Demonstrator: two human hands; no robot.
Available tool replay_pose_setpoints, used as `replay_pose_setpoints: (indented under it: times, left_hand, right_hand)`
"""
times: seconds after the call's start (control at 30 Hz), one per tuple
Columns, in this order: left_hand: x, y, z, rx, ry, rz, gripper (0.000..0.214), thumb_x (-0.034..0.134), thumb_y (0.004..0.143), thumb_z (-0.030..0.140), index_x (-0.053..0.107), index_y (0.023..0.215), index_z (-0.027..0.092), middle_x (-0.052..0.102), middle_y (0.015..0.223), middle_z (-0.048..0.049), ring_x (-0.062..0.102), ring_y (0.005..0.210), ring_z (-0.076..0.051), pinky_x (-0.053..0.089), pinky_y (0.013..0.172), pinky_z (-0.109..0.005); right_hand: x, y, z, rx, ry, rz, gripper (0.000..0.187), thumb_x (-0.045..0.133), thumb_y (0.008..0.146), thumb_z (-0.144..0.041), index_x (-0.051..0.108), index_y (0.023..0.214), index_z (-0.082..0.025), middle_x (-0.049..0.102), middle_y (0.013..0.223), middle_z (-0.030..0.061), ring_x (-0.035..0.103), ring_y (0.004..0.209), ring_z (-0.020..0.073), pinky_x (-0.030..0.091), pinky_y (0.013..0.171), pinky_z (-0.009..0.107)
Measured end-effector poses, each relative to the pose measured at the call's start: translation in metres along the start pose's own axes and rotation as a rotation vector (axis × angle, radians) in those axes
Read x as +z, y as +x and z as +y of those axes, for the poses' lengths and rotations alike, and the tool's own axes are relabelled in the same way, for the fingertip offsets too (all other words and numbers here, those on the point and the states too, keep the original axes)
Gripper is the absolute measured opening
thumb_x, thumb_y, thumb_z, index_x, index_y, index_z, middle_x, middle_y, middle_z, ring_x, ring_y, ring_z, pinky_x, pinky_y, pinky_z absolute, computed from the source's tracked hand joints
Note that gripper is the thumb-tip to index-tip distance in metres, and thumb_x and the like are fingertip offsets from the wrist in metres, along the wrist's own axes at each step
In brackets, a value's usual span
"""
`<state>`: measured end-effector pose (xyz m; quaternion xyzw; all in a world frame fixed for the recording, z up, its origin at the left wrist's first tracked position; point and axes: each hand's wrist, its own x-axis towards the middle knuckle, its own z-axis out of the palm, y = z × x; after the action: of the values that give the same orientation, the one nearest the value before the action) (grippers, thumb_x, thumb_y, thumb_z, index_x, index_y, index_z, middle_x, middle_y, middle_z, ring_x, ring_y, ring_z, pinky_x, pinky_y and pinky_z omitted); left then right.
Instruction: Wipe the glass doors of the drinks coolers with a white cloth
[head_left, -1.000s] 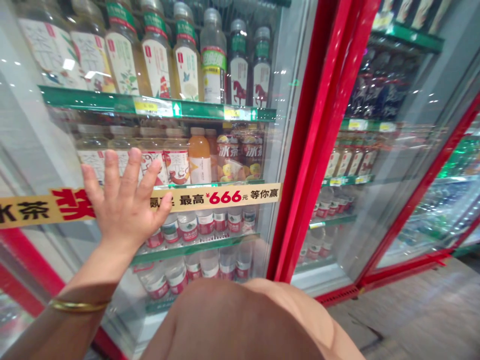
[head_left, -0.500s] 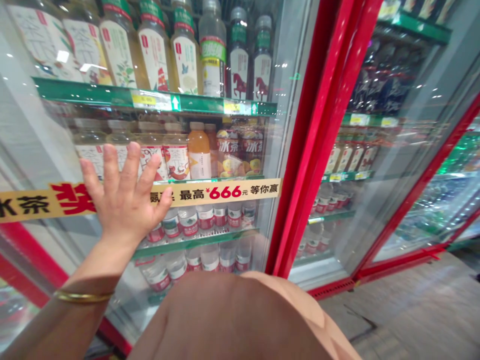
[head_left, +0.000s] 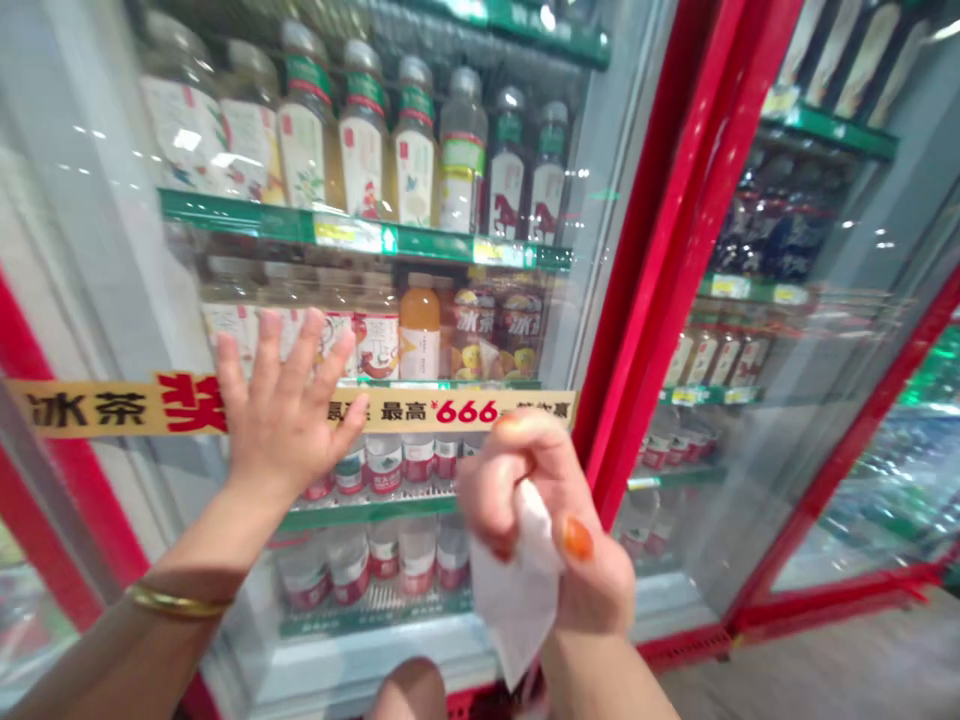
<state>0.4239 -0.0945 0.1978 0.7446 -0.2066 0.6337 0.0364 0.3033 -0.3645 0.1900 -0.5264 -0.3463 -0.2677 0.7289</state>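
Observation:
My left hand (head_left: pixel 289 410) lies flat with fingers spread against the glass door (head_left: pixel 105 260) of a drinks fridge, over a yellow strip sticker (head_left: pixel 401 410) with red and black print. A gold bangle (head_left: pixel 180 601) circles that wrist. At the lower middle, my right hand (head_left: pixel 562 510), with orange nails, has its fingers closed on a crumpled white tissue (head_left: pixel 517 600) that hangs down from them. It is held in front of the glass; I cannot tell whether it touches. Behind the door stand rows of bottled drinks (head_left: pixel 416 150).
Green-edged shelves (head_left: pixel 285 220) inside hold tea bottles, an orange drink (head_left: pixel 420 330) and water bottles (head_left: pixel 384 465). A red door frame (head_left: pixel 660 220) runs down the right side. Beyond it are more glass-fronted fridges (head_left: pixel 832 350) and a grey floor (head_left: pixel 810 660).
My right hand has come into view from below, holding the white tissue. The left hand stays flat on the glass; the whole view has shifted, so the shelves appear lower and further right.

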Motion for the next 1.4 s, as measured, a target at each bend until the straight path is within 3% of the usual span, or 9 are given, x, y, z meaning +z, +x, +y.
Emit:
replay_pose_setpoints:
  times: [0.17, 0.37, 0.5, 0.67, 0.77, 0.9, 1.13, 1.3, 1.4]
  left_hand:
    - [0.001, 0.003, 0.005, -0.006, 0.056, 0.049, 0.091, 0.067, 0.102, 0.044, 0.017, 0.177, 0.045, 0.019, 0.185, 0.0046, 0.010, 0.175, -0.025, 0.001, 0.145, -0.057]
    - [0.001, 0.003, 0.004, -0.040, -0.002, 0.041, 0.091, 0.069, 0.100, 0.043, 0.018, 0.175, 0.052, 0.022, 0.185, 0.0073, 0.014, 0.174, -0.029, 0.002, 0.145, -0.060]
    - [0.000, 0.003, 0.005, -0.037, 0.016, 0.035, 0.093, 0.069, 0.100, 0.043, 0.016, 0.176, 0.052, 0.020, 0.185, 0.0090, 0.011, 0.175, -0.025, 0.000, 0.145, -0.056]
    - [-0.001, 0.003, 0.005, 0.003, 0.047, 0.058, 0.095, 0.073, 0.098, 0.039, 0.020, 0.177, 0.043, 0.022, 0.184, 0.0029, 0.012, 0.175, -0.027, 0.002, 0.145, -0.056]
    - [-0.001, 0.004, 0.005, 0.017, 0.042, 0.059, 0.095, 0.073, 0.098, 0.039, 0.020, 0.177, 0.042, 0.022, 0.185, 0.0026, 0.012, 0.175, -0.027, 0.001, 0.145, -0.054]
    - [-0.001, 0.004, 0.006, 0.026, 0.046, 0.056, 0.093, 0.070, 0.100, 0.039, 0.018, 0.178, 0.041, 0.018, 0.185, 0.0030, 0.009, 0.175, -0.027, 0.001, 0.144, -0.057]
    - [0.000, 0.004, 0.004, 0.020, 0.034, 0.061, 0.091, 0.070, 0.101, 0.040, 0.021, 0.178, 0.041, 0.023, 0.185, 0.0008, 0.009, 0.175, -0.025, -0.002, 0.145, -0.054]
    - [0.001, 0.002, 0.004, -0.017, -0.003, 0.048, 0.088, 0.067, 0.102, 0.043, 0.020, 0.177, 0.047, 0.024, 0.185, 0.0042, 0.011, 0.175, -0.028, -0.002, 0.145, -0.057]
    - [0.003, 0.002, 0.004, -0.002, 0.014, 0.064, 0.089, 0.068, 0.102, 0.044, 0.020, 0.177, 0.043, 0.023, 0.185, 0.0022, 0.011, 0.175, -0.028, -0.001, 0.145, -0.058]
  right_hand:
    - [-0.045, 0.080, 0.050, -0.464, -0.718, 0.507, 0.050, 0.047, 0.112, -0.044, 0.053, 0.160, -0.031, 0.071, 0.130, 0.0097, 0.071, 0.116, 0.0236, 0.061, 0.099, 0.041]
    - [-0.062, 0.065, 0.096, -0.664, -1.561, -0.053, 0.081, 0.039, 0.111, -0.043, 0.004, 0.180, -0.016, 0.022, 0.186, 0.0176, 0.007, 0.176, 0.0333, 0.009, 0.142, 0.067]
    - [-0.072, 0.072, 0.092, -0.643, -1.578, 0.141, 0.082, 0.040, 0.107, -0.027, 0.003, 0.181, -0.023, 0.009, 0.189, 0.0114, -0.005, 0.175, 0.0354, -0.002, 0.138, 0.077]
    - [-0.056, 0.106, 0.079, -0.818, -1.488, 0.249, 0.096, 0.055, 0.105, -0.022, -0.004, 0.180, -0.023, -0.001, 0.189, 0.0165, 0.000, 0.175, 0.0402, 0.015, 0.138, 0.078]
    - [-0.053, 0.103, 0.079, -0.963, -1.425, 0.363, 0.092, 0.071, 0.103, -0.027, 0.020, 0.179, -0.030, 0.032, 0.180, 0.0191, 0.032, 0.169, 0.0357, 0.037, 0.136, 0.061]
    - [-0.077, 0.083, 0.082, -0.953, -1.473, 0.164, 0.068, 0.064, 0.109, -0.030, 0.039, 0.173, -0.029, 0.068, 0.147, 0.0121, 0.063, 0.143, 0.0248, 0.052, 0.123, 0.042]
    - [-0.051, 0.106, 0.081, -0.681, -1.612, 0.213, 0.084, 0.040, 0.113, -0.052, 0.003, 0.180, -0.017, 0.022, 0.186, 0.0191, 0.014, 0.174, 0.0405, 0.029, 0.135, 0.074]
    - [-0.042, 0.086, 0.086, -0.831, -1.679, -0.244, 0.080, 0.042, 0.113, -0.049, 0.006, 0.180, -0.024, 0.033, 0.182, 0.0022, 0.006, 0.175, 0.0245, 0.001, 0.145, 0.055]
    - [-0.069, 0.082, 0.081, -0.803, -1.688, -0.163, 0.075, 0.040, 0.114, -0.038, 0.008, 0.180, -0.027, 0.027, 0.184, 0.0017, 0.005, 0.175, 0.0243, -0.001, 0.145, 0.057]
